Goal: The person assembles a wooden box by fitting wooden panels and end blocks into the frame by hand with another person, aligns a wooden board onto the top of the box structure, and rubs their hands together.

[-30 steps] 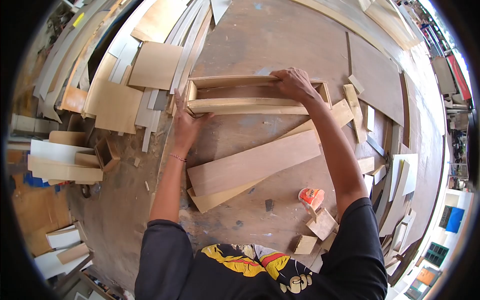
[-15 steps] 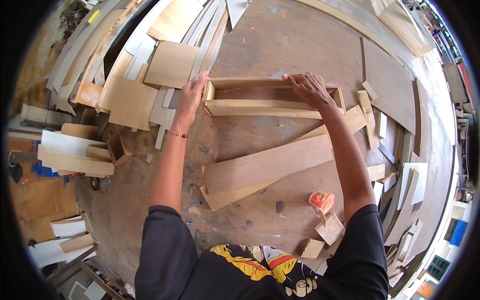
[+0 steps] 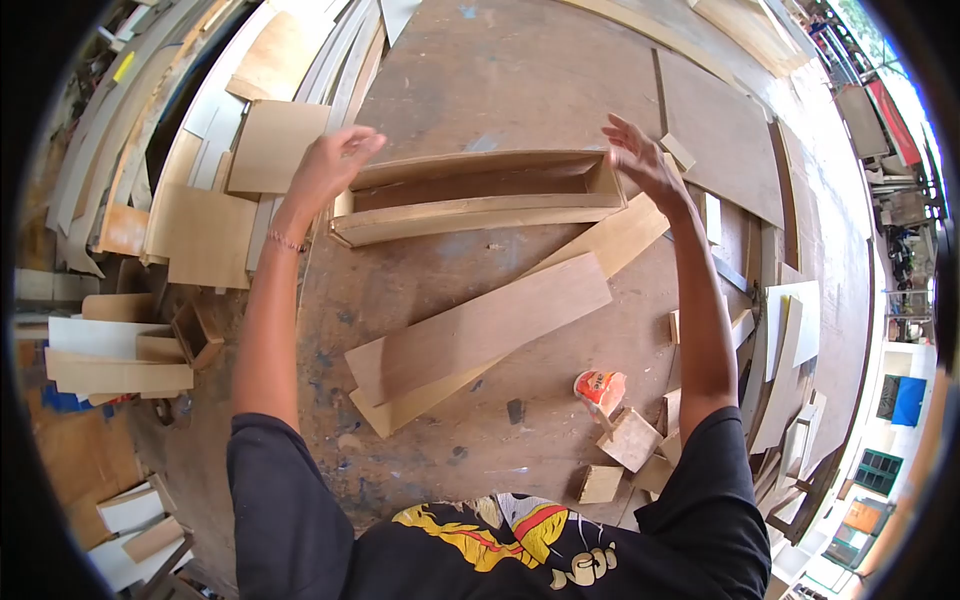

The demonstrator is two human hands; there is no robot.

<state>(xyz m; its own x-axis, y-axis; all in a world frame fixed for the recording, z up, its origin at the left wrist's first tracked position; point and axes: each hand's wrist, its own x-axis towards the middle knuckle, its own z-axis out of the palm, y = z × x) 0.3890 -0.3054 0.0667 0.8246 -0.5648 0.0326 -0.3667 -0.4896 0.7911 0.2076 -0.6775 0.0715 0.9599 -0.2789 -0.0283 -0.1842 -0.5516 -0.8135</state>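
Note:
A long, narrow open wooden box (image 3: 480,213) lies on the brown work surface (image 3: 500,90). Just above its left end is my left hand (image 3: 335,165), slightly blurred, fingers apart and holding nothing. My right hand (image 3: 645,160) is at the box's right end, fingers spread, with nothing in it; whether it touches the box I cannot tell. Nearer to me lie a brown flat board (image 3: 480,325) and, partly under it, a paler board (image 3: 632,240) running up toward the right.
An orange-and-white cup (image 3: 602,388) stands near small wood blocks (image 3: 630,440) at the lower right. Panels and strips (image 3: 283,145) are piled at the left. Further offcuts (image 3: 790,325) lie to the right. A small box (image 3: 197,333) sits at the far left.
Both hands have let go of the box and moved apart to its ends. The box now sits slightly tilted, its left end nearer to me. The camera view has shifted.

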